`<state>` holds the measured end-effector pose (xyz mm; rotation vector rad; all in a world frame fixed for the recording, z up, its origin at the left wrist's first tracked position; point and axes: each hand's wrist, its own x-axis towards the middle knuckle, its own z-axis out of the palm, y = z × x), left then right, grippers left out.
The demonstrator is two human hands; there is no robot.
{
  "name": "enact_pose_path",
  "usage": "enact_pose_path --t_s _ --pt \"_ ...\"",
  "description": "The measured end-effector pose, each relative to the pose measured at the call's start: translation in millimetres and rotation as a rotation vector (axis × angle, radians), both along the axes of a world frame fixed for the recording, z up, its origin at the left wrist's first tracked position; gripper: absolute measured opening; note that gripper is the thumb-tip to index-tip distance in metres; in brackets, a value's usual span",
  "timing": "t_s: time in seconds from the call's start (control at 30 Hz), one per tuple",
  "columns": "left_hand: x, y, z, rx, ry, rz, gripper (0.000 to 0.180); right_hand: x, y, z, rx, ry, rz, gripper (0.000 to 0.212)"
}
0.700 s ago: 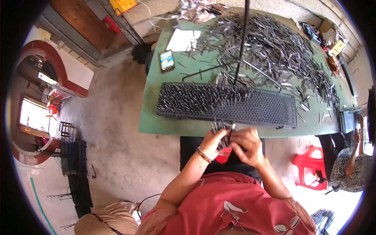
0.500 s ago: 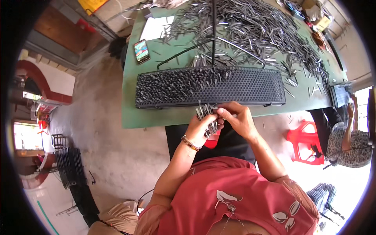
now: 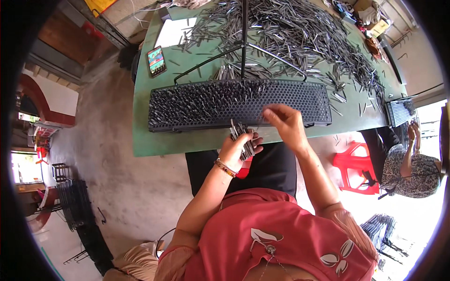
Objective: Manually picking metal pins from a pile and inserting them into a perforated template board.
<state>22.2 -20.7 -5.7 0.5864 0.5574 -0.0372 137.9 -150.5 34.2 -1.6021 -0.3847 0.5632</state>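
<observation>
My left hand (image 3: 234, 149) is wrapped round a bundle of short, thin dark strips (image 3: 242, 140), just off the table's near edge. In front of it lies a long black perforated rack (image 3: 300, 104) with a rod frame (image 3: 244, 51) rising from its back. Many dark strips (image 3: 187, 104) stand upright in the rack's holes on the left and centre; bare holes show toward the right. Over the rack's front edge, right of centre, is my right hand (image 3: 289, 126), its thumb and fingers closed in a pinch. Whatever lies between those fingertips is too blurred to make out.
A large heap of loose strips (image 3: 300, 35) covers the back of the green table (image 3: 140, 136). A phone (image 3: 156, 61) and a white sheet (image 3: 171, 35) lie at the left. To the right are a red stool (image 3: 349, 161) and another person (image 3: 408, 171) handling a similar rack (image 3: 401, 112).
My right hand has left the bundle and moved forward and slightly right over the rack. My left hand keeps the strips. The whole view has shifted a little.
</observation>
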Motion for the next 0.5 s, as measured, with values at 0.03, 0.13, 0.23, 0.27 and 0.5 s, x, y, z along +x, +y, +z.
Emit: enact_pose_path --t_s 0.03,0.13,0.23,0.27,0.5 --pt "1.6 -0.8 1.3 -0.04 0.018 -0.016 0.011 7.1 4.9 2.8 -0.015 -0.148 -0.053 0.021" --pt "7.2 -1.4 0.5 -0.056 0.015 -0.06 0.014 25.3 25.3 3.0 -0.03 -0.421 -0.137 0.02" --pt "14.5 -0.9 -4.5 -0.121 0.128 -0.133 0.014 38.1 40.5 -4.8 -0.045 -0.64 -0.153 0.02" --pt "13.8 -1.8 -5.8 -0.122 0.128 -0.132 0.014 42.3 43.6 -10.5 -0.06 -0.732 -0.133 0.019" --pt "7.8 -5.6 -14.4 -0.087 0.123 -0.113 0.017 46.0 48.5 -27.7 -0.094 -0.88 -0.127 0.016"
